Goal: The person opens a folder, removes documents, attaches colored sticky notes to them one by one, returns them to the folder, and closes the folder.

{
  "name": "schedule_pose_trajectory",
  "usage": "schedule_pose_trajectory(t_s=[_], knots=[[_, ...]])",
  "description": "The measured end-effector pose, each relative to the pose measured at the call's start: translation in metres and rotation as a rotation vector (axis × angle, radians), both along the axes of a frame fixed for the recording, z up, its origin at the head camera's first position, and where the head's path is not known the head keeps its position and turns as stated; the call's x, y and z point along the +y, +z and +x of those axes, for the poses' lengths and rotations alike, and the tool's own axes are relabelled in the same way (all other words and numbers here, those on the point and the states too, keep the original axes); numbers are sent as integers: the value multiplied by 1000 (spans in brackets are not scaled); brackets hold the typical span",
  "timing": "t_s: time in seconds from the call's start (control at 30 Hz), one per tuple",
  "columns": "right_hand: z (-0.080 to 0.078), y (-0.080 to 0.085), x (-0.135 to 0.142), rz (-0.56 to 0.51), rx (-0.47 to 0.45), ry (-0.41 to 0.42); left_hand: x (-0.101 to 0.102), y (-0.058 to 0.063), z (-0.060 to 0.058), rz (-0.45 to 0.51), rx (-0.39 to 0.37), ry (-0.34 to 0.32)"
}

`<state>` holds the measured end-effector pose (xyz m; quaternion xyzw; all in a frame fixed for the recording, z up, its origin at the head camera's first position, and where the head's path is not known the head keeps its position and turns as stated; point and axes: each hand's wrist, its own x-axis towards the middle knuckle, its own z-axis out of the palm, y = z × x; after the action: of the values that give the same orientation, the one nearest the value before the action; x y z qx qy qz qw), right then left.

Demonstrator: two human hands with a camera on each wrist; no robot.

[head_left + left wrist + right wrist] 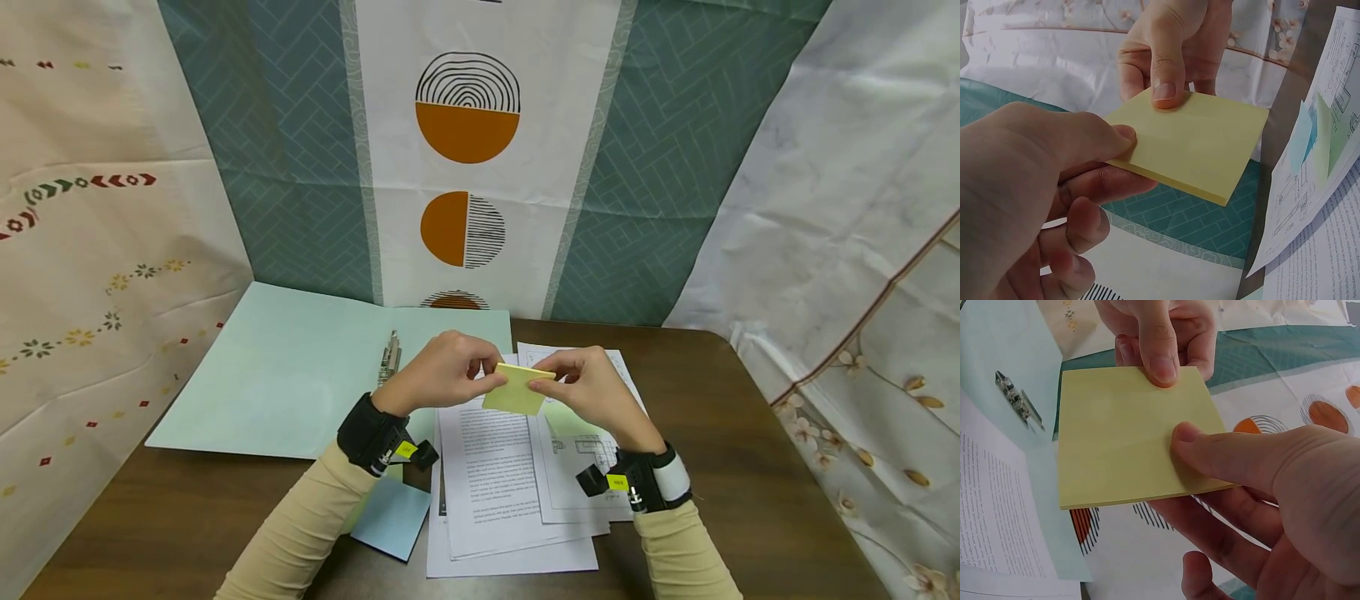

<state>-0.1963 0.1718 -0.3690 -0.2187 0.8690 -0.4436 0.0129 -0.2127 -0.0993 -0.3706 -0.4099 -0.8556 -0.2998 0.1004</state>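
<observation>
A pad of yellow sticky notes (516, 393) is held up over the papers between both hands. My left hand (448, 371) pinches its left upper corner, thumb on the facing side and fingers behind. From the other side my right hand (588, 387) grips the right edge, its thumb lying flat on the blank yellow face (1116, 437). The left wrist view shows the pad's thin stacked edge (1172, 183). Below lie printed text sheets (495, 467) and a sheet with line drawings (581, 492), which bears a pale green sticky note (566, 419).
An opened pale mint folder (300, 367) covers the table's left back, with a metal clip mechanism (390, 358) at its fold. Near the left forearm lies a blue sticky note pad (392, 517). Patterned cloths (300, 150) hang behind and beside the brown table (720, 467).
</observation>
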Motion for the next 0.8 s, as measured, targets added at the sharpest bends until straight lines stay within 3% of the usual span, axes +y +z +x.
schedule_pose_trajectory(t_s=[0.8], knots=[[1, 2, -1, -10, 16, -19, 0, 1, 1, 19, -25, 9]])
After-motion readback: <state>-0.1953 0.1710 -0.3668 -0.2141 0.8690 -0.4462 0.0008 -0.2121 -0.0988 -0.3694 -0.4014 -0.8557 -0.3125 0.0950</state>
